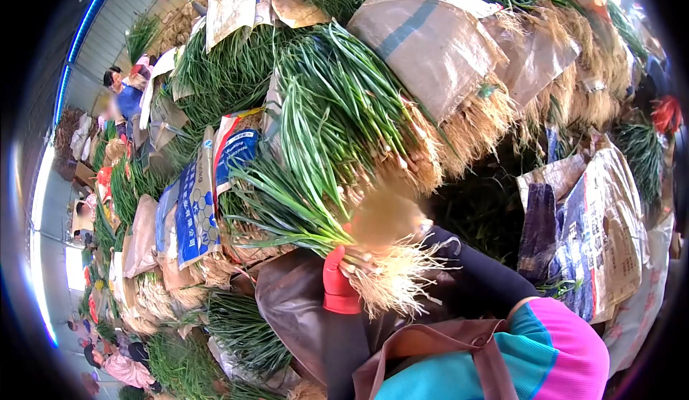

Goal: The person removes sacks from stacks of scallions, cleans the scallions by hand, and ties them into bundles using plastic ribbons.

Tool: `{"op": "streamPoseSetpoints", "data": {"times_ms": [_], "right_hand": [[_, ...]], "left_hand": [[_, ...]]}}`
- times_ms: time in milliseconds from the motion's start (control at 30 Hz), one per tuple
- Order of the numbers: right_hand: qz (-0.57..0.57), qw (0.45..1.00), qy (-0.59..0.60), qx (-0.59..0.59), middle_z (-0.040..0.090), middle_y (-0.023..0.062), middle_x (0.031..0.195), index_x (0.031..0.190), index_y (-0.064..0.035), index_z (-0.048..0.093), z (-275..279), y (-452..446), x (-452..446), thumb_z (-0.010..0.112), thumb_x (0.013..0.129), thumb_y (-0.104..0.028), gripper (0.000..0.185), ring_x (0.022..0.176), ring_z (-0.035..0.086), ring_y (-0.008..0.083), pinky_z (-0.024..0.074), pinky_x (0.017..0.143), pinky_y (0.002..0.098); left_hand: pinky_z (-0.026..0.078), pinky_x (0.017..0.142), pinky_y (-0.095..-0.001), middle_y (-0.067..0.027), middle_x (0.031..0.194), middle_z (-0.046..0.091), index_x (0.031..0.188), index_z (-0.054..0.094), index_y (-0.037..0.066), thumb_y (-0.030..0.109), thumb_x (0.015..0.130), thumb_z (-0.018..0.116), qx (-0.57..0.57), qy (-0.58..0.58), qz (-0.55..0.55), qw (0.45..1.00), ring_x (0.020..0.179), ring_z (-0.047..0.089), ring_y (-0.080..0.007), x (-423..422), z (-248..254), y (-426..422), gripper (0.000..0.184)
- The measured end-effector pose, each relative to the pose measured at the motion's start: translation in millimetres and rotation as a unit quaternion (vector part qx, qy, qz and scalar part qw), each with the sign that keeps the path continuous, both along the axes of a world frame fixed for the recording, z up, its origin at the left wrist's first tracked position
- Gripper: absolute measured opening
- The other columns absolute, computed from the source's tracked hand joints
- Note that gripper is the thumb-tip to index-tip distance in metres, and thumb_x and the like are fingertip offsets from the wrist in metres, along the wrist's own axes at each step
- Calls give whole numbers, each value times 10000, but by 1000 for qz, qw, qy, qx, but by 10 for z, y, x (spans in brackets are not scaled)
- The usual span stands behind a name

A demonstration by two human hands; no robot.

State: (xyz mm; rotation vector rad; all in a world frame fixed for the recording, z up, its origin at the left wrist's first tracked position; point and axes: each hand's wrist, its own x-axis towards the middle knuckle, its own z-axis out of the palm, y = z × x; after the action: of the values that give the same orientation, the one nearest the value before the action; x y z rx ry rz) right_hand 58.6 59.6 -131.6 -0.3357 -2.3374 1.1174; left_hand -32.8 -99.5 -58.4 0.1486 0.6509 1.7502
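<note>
A bunch of green onions (301, 220) with long green leaves and pale stringy roots (402, 274) lies across in front of my body. My left hand (341, 283), in a red glove, is closed around it near the root end. At the end of a black sleeve, my right hand (425, 223) is beside the stalks, just above the roots. A blurred patch covers most of it, so its fingers do not show. Just beyond lies a large pile of green onions (344, 106), with roots facing right.
Sacking sheets (430, 41) cover more onions at the back. A blue and white printed sack (195, 210) lies to the left, and worn woven sacks (596, 235) to the right. More onions (251, 332) lie at lower left. Other people (125, 368) are along the left side.
</note>
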Motion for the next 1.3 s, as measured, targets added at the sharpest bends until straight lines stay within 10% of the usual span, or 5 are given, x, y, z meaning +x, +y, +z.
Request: {"op": "streamPoseSetpoints", "data": {"times_ms": [167, 633, 800, 1167, 1300], "right_hand": [[-21, 985, -42, 168, 633, 110, 804, 910, -64, 654, 524, -104, -242, 627, 824, -300, 252, 741, 614, 227, 474, 692, 352], [126, 657, 21, -743, 618, 23, 732, 895, -69, 627, 583, -261, -243, 675, 827, -194, 150, 587, 559, 82, 448, 490, 228], [-74, 973, -219, 13, 638, 176, 881, 1079, -94, 559, 418, -130, 126, 631, 799, -373, 401, 846, 621, 339, 495, 717, 425], [-244, 950, -130, 144, 616, 127, 688, 906, -117, 598, 555, 469, 206, 579, 777, -245, 182, 637, 630, 303, 491, 526, 402], [-141, 984, -104, -19, 612, 127, 755, 1035, -141, 579, 955, -90, 559, 578, 793, -247, 265, 639, 624, 272, 493, 538, 387]], "left_hand": [[520, 769, -419, -172, 1138, 554, 1288, 435, 80, 210, 839, 545, -7, -12, -31, 999, 880, 597, -262, -141, -170, -129, 480], [477, 851, -419, -52, 1122, 581, 1360, 359, 160, 230, 826, 566, 13, -42, 82, 996, 924, 573, -209, 82, 162, -38, 576], [484, 797, -331, -13, 1509, 137, 1435, 216, 188, 198, 803, 571, 126, -15, 79, 989, 936, 559, -161, 141, 275, 3, 725], [271, 1055, -503, -130, 1325, 407, 1394, 288, 102, 252, 833, 526, 81, 52, -27, 995, 1244, 373, -293, -37, -56, -27, 627], [518, 618, -360, -259, 911, 617, 1205, 397, -125, 279, 878, 473, 22, 36, -57, 997, 714, 626, -328, -119, -298, -27, 525]]}}
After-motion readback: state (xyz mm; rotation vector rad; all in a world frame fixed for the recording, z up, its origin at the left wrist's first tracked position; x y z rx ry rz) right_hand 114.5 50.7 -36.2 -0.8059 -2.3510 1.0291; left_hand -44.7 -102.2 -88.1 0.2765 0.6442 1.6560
